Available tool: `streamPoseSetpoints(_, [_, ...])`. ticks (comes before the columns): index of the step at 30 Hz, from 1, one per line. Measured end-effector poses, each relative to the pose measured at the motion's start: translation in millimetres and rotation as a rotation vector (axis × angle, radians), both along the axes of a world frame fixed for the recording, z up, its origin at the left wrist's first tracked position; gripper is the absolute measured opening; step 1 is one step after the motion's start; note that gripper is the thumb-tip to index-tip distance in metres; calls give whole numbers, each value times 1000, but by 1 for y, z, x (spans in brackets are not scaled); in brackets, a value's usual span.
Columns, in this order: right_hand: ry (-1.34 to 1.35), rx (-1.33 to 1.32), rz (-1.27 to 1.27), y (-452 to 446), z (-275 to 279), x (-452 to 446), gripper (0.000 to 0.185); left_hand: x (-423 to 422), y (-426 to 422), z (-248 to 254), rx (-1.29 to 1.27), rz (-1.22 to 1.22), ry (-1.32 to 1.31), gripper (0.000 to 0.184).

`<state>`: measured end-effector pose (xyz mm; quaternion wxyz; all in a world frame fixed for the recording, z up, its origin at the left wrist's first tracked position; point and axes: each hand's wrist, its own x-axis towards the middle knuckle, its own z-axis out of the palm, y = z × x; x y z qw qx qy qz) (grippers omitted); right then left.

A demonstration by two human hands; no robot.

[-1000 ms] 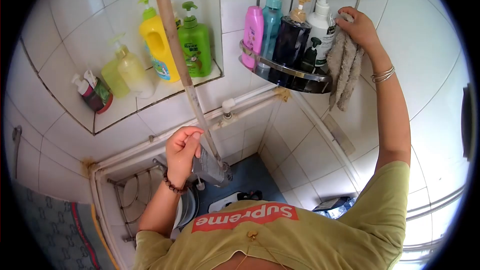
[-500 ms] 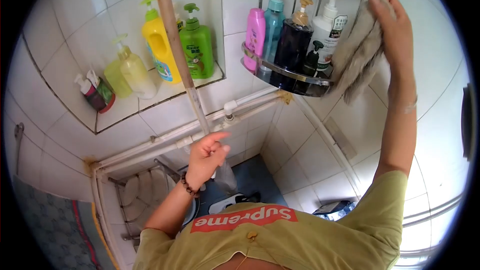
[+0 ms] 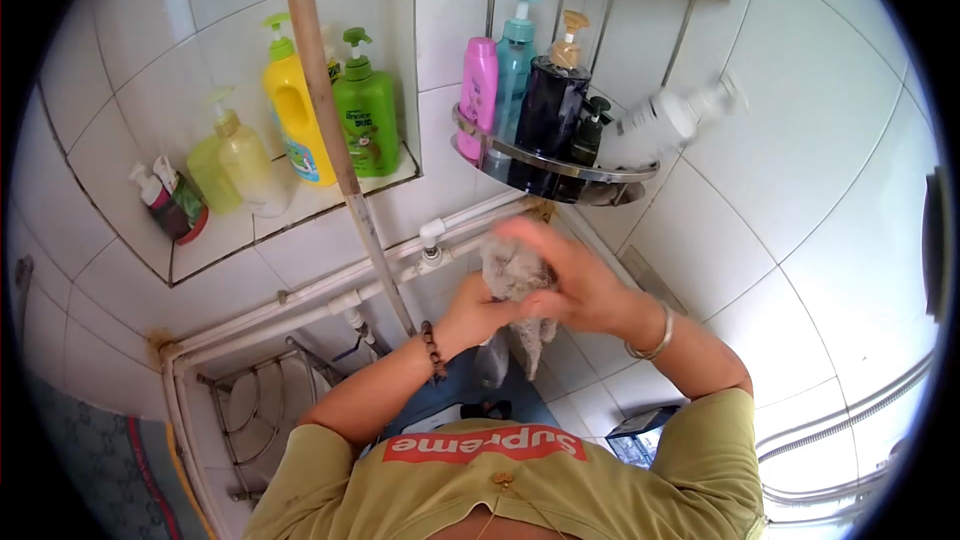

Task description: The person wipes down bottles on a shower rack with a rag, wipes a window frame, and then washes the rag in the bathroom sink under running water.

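A crumpled grey-beige cloth (image 3: pixel 518 275) is bunched between my two hands in front of my chest, its lower end hanging down. My right hand (image 3: pixel 575 285) grips it from the right, fingers curled over its top and slightly blurred. My left hand (image 3: pixel 478 312) is closed on its lower left side. Above and to the right, a white pump bottle (image 3: pixel 660 125) leans far over to the right at the end of the metal corner shelf (image 3: pixel 560 168), blurred. Beside it stand a small dark pump bottle (image 3: pixel 588 135), a large dark bottle (image 3: pixel 552 105), a teal bottle (image 3: pixel 514 65) and a pink bottle (image 3: pixel 479 90).
A wall niche at the left holds a yellow jug (image 3: pixel 298 120), a green pump bottle (image 3: pixel 368 120) and smaller bottles. A long wooden pole (image 3: pixel 325 100) slants down past white pipes (image 3: pixel 300 305). A wire rack (image 3: pixel 235 430) and a patterned towel (image 3: pixel 90 460) are lower left.
My right hand has brought the cloth down from the shelf's right side to my left hand, which has closed on it. The white pump bottle has tipped from upright to the right.
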<state>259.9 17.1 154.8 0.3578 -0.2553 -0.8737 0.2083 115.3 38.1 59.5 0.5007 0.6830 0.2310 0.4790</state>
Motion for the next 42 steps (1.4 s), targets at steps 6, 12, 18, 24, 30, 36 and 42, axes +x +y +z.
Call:
streamPoseSetpoints(6, [604, 331, -853, 4, 12, 99, 17, -51, -1, -16, -362, 168, -31, 17])
streamPoseSetpoints(12, [-34, 637, -1108, 15, 0, 118, 55, -83, 0, -35, -285, 343, -64, 12])
streamPoseSetpoints(18, [-53, 645, -1140, 38, -14, 111, 59, -81, -8, -32, -480, 435, -156, 10])
streamPoseSetpoints(24, [55, 669, -1123, 40, -16, 114, 44, -48, -12, -25, -621, 325, 150, 13])
streamPoseSetpoints(30, [146, 728, -1124, 47, -23, 115, 38, 31, 21, -75, -554, -76, 167, 23])
streamPoseSetpoints(36, [192, 723, -1101, 47, -24, 116, 36, 125, 39, -112, -790, -192, 243, 38])
streamPoseSetpoints(42, [246, 691, -1079, 50, -23, 120, 34, 175, 41, -110, -880, -268, 50, 33])
